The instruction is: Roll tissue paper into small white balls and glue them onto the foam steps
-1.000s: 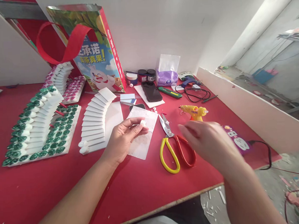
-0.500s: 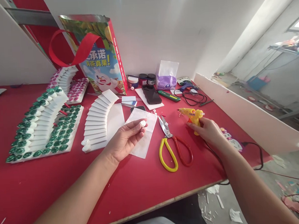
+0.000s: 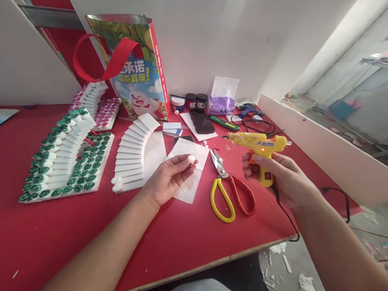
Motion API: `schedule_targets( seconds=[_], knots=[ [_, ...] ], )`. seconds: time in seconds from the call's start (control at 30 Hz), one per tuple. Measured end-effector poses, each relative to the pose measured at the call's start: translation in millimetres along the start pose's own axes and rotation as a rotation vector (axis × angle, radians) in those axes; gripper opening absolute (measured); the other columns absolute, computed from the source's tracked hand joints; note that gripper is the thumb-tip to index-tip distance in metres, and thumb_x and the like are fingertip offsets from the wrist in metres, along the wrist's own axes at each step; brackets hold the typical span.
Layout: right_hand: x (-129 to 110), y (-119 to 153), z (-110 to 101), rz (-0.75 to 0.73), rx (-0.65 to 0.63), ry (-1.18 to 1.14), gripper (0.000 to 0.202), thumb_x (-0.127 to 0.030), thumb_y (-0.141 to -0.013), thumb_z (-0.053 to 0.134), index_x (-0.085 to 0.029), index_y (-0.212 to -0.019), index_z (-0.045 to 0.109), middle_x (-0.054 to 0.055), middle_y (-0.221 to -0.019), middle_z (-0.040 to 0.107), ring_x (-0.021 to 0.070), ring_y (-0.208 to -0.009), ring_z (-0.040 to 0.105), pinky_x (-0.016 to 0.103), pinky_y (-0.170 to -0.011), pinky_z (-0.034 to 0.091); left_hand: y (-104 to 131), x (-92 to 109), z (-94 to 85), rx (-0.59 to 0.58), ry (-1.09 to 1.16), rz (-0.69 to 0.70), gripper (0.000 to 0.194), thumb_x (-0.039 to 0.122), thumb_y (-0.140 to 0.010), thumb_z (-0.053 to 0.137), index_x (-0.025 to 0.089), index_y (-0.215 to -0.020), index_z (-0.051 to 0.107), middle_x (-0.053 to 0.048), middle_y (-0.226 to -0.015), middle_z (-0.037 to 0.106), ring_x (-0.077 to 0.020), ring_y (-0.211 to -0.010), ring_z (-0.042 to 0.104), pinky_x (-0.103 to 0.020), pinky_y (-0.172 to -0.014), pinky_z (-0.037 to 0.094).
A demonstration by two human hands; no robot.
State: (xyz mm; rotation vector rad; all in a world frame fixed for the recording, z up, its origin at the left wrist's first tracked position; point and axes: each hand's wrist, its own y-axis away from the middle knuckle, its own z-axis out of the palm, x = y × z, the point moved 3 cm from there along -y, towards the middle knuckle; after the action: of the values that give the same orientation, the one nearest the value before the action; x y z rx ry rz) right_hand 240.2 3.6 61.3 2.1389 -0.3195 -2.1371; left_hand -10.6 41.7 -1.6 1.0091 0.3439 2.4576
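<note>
Between thumb and fingertips, my left hand [image 3: 169, 176] pinches a small white rosette [image 3: 191, 159], above a sheet of white paper [image 3: 190, 186]. My right hand [image 3: 285, 176] is wrapped round the handle of a yellow hot glue gun [image 3: 261, 149], raised off the table with its nozzle pointing left and a small light glowing on its side. Scissors [image 3: 225, 172] with one yellow and one red handle lie partly spread between my hands. Left of my left hand is a white stepped foam staircase [image 3: 130, 157], with a few white rosettes [image 3: 117, 183] at its lower left corner.
A staircase piece with green rosettes [image 3: 56, 160] and one with magenta rosettes [image 3: 105, 113] stand at left. Behind are a gift bag [image 3: 136, 75], paint jars [image 3: 191, 101], a phone [image 3: 202, 121], a green cutter [image 3: 224, 123] and purple tissues [image 3: 222, 105]. A cord hangs from the glue gun.
My right hand has lifted the glue gun off the table and turned it more upright, nozzle still leftward. My left hand keeps its pinch on the rosette. The view has shifted slightly.
</note>
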Motion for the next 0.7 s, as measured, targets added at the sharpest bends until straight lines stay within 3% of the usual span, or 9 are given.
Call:
schedule_targets(
  seconds=[0.13,0.37,0.7],
  knots=[
    [-2,12,20,-0.014,-0.151,0.137,0.046,-0.063,-0.079,0.077,-0.018,-0.074,0.071,0.004,-0.072,0.066,0.0130,-0.066,0.058,0.023,-0.062,0.047,-1,-1,-1.5,-0.028,0.000,0.026,0.013,-0.003,-0.082,0.072,0.006,-0.087,0.078,-0.007,-0.086,0.076,-0.0087,-0.071,0.072,-0.014,-0.071,0.063],
    [0,20,31,-0.034,-0.191,0.385,0.061,-0.076,-0.085,0.061,-0.017,-0.068,0.061,0.003,-0.071,0.055,0.0104,-0.060,0.043,0.025,-0.052,0.033,-1,-4,-2.1,-0.067,-0.004,0.006,0.018,-0.001,-0.074,0.081,0.009,-0.089,0.080,-0.007,-0.087,0.078,-0.0103,-0.078,0.074,-0.013,-0.074,0.061],
    [3,20,34,-0.016,-0.247,0.349,0.059,-0.074,-0.085,0.063,-0.018,-0.066,0.057,0.003,-0.068,0.051,0.0129,-0.064,0.046,0.026,-0.052,0.032,-2,-4,-3.7,-0.041,0.002,-0.018,0.016,-0.004,-0.078,0.076,0.008,-0.089,0.080,-0.009,-0.084,0.079,-0.0120,-0.077,0.076,-0.013,-0.074,0.062]
  ],
)
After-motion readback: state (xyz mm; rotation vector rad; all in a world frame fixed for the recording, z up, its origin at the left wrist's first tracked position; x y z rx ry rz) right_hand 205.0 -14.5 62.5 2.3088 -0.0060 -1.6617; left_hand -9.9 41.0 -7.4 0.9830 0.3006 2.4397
